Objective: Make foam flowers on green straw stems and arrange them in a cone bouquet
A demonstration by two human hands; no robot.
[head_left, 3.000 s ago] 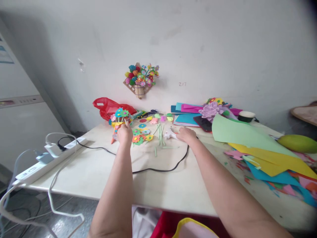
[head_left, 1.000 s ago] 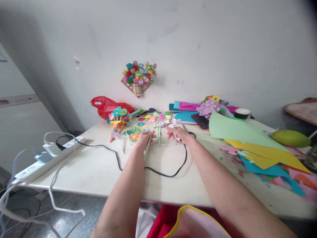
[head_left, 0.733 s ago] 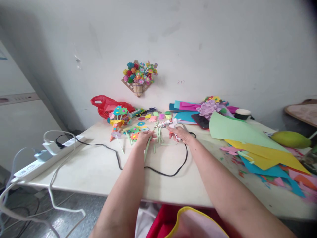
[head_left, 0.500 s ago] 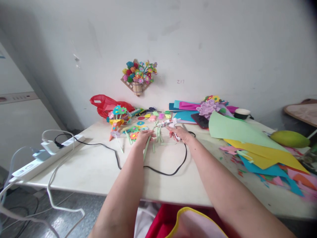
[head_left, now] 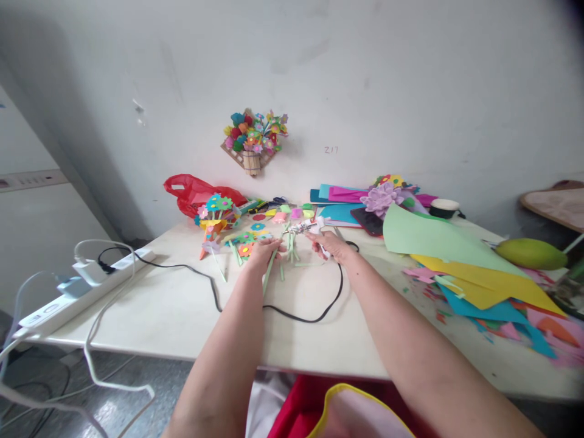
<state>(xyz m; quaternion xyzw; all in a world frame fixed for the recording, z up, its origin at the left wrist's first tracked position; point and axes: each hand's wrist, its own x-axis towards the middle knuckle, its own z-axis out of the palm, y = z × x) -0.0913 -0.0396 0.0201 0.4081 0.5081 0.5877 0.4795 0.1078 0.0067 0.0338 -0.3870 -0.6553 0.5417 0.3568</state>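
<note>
Fingers of the left hand (head_left: 266,253), seen from the head camera, are drawn nearly together, pinching one pale green strip (head_left: 270,274) near its upper end. The strip slants down from the fingertips toward the person, along the inner side of the left forearm, its lower part passing out of sight beside the arm. Fingers of the right hand (head_left: 332,244) are curled around the handle of a white gun-shaped tool (head_left: 316,225), so its grip is partly covered. The tool's metal front points left, its tip just beyond the left fingertips; whether tip and strip touch, I cannot tell. More green strips (head_left: 292,248) lie bunched between the two hands, below the metal front. Flat foam flowers (head_left: 246,250) lie just beyond the left hand, and an orange cone of flowers (head_left: 210,231) stands farther left. Scissors (head_left: 352,246) lie just beside the right hand, partly hidden. A black cord (head_left: 314,320) runs from beneath the right hand across the white table (head_left: 319,347), behind the left forearm, toward the power strip (head_left: 50,313).
</note>
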